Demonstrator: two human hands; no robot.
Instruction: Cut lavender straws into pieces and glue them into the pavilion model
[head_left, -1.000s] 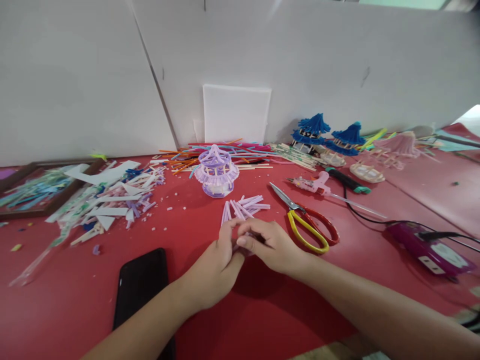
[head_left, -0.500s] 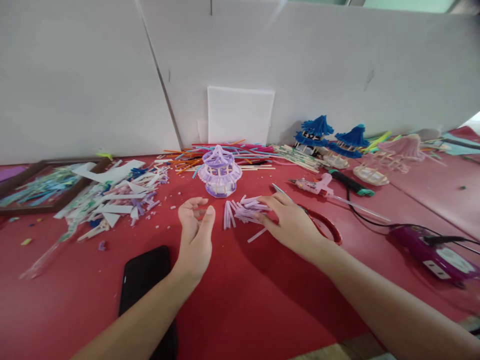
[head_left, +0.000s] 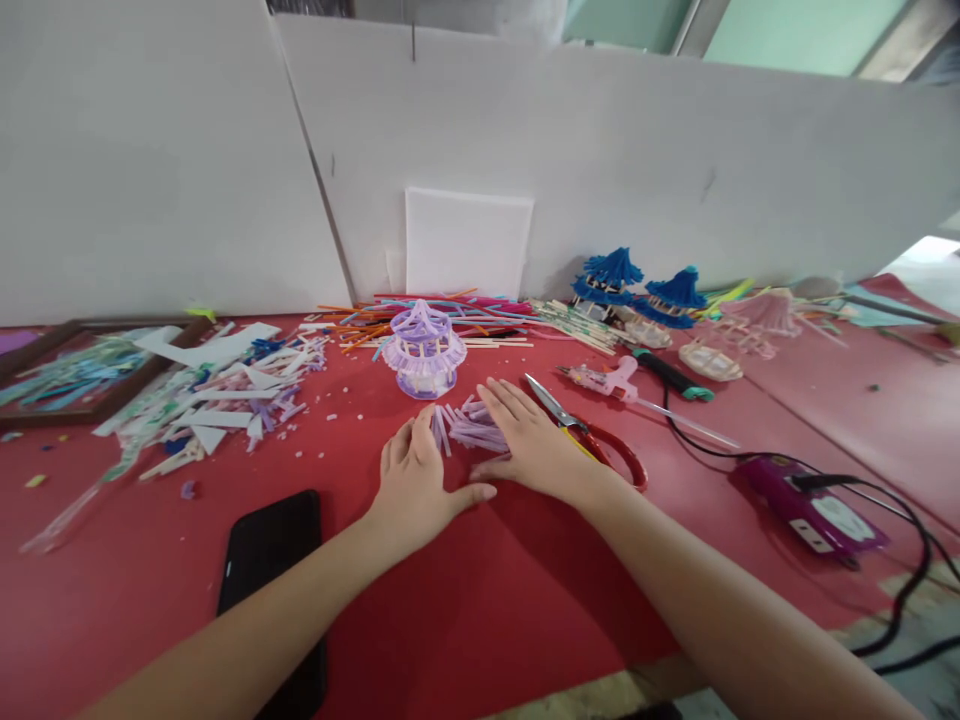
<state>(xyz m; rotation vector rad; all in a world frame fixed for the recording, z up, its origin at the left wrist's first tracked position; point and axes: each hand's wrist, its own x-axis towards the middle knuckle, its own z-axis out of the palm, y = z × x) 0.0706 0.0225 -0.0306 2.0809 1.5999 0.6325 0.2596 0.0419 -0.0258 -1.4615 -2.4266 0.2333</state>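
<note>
My left hand (head_left: 415, 480) and right hand (head_left: 531, 445) lay flat on the red surface (head_left: 525, 590), each grip wide and holding nothing. The cut lilac straws (head_left: 466, 428) sat between them, against my fingers, just in front of the lilac pavilion (head_left: 424, 350). To gather them well, I judged, palms should stay low and close in evenly, keeping clear of the scissors (head_left: 589, 438).
</note>
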